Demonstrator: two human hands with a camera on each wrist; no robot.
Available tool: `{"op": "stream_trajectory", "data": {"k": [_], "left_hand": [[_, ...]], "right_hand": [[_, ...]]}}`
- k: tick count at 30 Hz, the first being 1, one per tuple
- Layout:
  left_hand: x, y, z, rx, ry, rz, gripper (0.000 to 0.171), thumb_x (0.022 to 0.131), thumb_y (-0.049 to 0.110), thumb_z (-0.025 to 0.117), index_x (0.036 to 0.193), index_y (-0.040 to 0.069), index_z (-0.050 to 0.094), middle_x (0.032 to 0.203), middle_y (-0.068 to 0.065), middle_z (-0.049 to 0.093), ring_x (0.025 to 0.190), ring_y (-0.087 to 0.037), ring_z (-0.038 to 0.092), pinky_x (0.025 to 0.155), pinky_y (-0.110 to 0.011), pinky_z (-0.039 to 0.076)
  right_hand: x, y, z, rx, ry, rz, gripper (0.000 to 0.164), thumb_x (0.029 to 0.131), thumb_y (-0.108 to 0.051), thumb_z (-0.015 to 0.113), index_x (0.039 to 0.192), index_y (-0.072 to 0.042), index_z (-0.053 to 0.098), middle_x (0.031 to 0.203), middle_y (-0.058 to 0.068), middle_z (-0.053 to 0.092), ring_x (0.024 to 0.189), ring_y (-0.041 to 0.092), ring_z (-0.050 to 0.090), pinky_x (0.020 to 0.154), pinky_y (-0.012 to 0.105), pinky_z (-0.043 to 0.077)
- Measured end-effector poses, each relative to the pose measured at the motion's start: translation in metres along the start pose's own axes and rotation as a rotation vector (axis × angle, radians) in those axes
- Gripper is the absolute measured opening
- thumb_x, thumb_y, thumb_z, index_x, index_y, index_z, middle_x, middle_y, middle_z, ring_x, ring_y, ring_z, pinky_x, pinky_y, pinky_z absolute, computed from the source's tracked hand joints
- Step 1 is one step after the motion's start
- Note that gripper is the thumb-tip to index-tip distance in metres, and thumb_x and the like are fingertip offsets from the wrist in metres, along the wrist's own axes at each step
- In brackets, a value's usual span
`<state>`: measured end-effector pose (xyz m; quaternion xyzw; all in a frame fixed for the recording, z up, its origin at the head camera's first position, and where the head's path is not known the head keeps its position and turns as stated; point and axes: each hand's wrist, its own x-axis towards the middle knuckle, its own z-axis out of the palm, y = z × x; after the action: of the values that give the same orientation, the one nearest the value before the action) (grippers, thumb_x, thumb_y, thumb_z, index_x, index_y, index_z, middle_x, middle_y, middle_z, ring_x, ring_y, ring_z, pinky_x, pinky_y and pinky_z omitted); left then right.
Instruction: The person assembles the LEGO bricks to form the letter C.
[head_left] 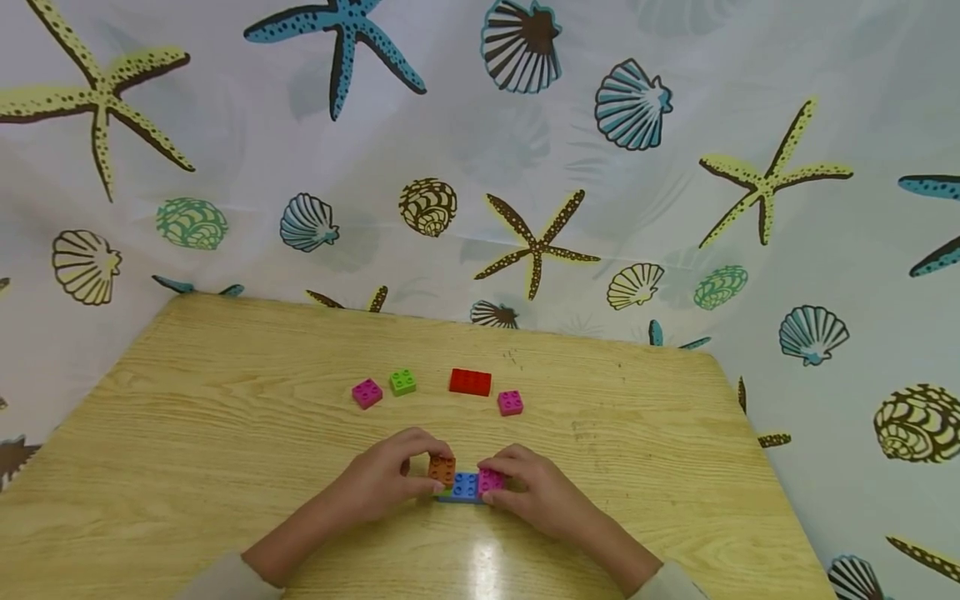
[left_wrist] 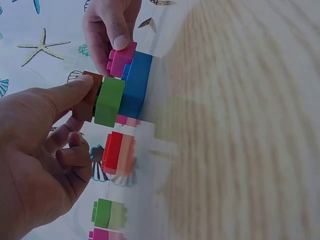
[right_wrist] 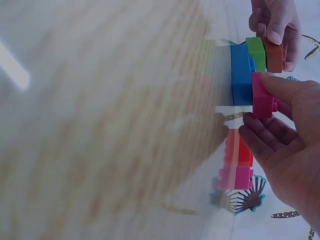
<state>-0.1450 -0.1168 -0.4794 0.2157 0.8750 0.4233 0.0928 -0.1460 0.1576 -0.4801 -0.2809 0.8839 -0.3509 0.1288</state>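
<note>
A long blue toy brick lies on the table between the two hands. On its left end is a green brick, and an orange-brown brick sits over the green one, slightly askew in the wrist views. My left hand pinches the orange-brown brick between thumb and fingers. At the blue brick's right end my right hand pinches a pink brick by its sides. Whether the pink brick is fully pressed onto the studs I cannot tell.
Farther back on the wooden table lie a pink brick, a green brick, a long red brick and another pink brick. Behind the table hangs a cloth printed with shells and starfish.
</note>
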Motion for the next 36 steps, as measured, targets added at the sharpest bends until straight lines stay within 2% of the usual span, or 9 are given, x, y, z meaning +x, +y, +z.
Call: {"op": "stream_trajectory", "data": {"k": [12, 17, 21, 25, 29, 36], "left_hand": [[0.000, 0.006, -0.001, 0.046, 0.000, -0.045, 0.030, 0.087, 0.036, 0.079, 0.115, 0.041, 0.068, 0.112, 0.021, 0.060, 0.080, -0.010, 0.050, 0.066, -0.025, 0.045], [0.000, 0.006, -0.001, 0.014, -0.012, -0.064, 0.033, 0.088, 0.036, 0.078, 0.119, 0.037, 0.068, 0.110, 0.018, 0.059, 0.078, -0.011, 0.048, 0.063, -0.025, 0.043], [0.000, 0.000, -0.003, -0.042, -0.008, -0.090, 0.041, 0.089, 0.046, 0.074, 0.127, 0.031, 0.067, 0.114, 0.014, 0.060, 0.082, -0.014, 0.051, 0.066, -0.027, 0.045], [0.003, -0.008, -0.014, -0.064, 0.058, -0.138, 0.041, 0.094, 0.047, 0.069, 0.130, 0.028, 0.066, 0.120, 0.007, 0.062, 0.084, -0.016, 0.053, 0.067, -0.029, 0.048], [0.009, -0.018, -0.032, 0.019, 0.164, -0.155, 0.039, 0.097, 0.041, 0.066, 0.132, 0.024, 0.065, 0.123, 0.000, 0.063, 0.082, -0.017, 0.053, 0.063, -0.030, 0.047], [0.019, -0.046, -0.058, 0.157, 0.271, -0.167, 0.043, 0.100, 0.042, 0.061, 0.137, 0.021, 0.061, 0.138, -0.008, 0.056, 0.106, -0.025, 0.061, 0.081, -0.041, 0.055]], "right_hand": [[0.000, 0.000, -0.001, 0.011, 0.003, 0.004, 0.041, 0.098, -0.035, 0.067, 0.134, -0.016, 0.066, 0.124, -0.006, 0.062, 0.112, 0.011, 0.059, 0.096, 0.030, 0.050], [0.000, 0.001, 0.000, 0.007, 0.004, 0.004, 0.041, 0.098, -0.035, 0.067, 0.134, -0.017, 0.066, 0.124, -0.006, 0.062, 0.111, 0.010, 0.059, 0.095, 0.030, 0.050], [0.000, 0.001, 0.000, 0.008, 0.005, -0.002, 0.041, 0.097, -0.034, 0.068, 0.134, -0.016, 0.066, 0.124, -0.006, 0.062, 0.111, 0.010, 0.059, 0.094, 0.029, 0.050], [0.000, 0.001, -0.001, 0.009, 0.007, -0.004, 0.041, 0.097, -0.034, 0.068, 0.134, -0.016, 0.066, 0.124, -0.005, 0.062, 0.111, 0.011, 0.059, 0.095, 0.029, 0.050], [0.000, 0.000, -0.001, 0.012, 0.004, 0.004, 0.041, 0.097, -0.034, 0.068, 0.134, -0.016, 0.066, 0.125, -0.005, 0.062, 0.112, 0.011, 0.059, 0.094, 0.029, 0.050], [0.000, 0.000, -0.001, 0.021, -0.001, 0.004, 0.040, 0.097, -0.032, 0.068, 0.134, -0.016, 0.066, 0.124, -0.005, 0.062, 0.111, 0.010, 0.059, 0.094, 0.030, 0.051]]}}
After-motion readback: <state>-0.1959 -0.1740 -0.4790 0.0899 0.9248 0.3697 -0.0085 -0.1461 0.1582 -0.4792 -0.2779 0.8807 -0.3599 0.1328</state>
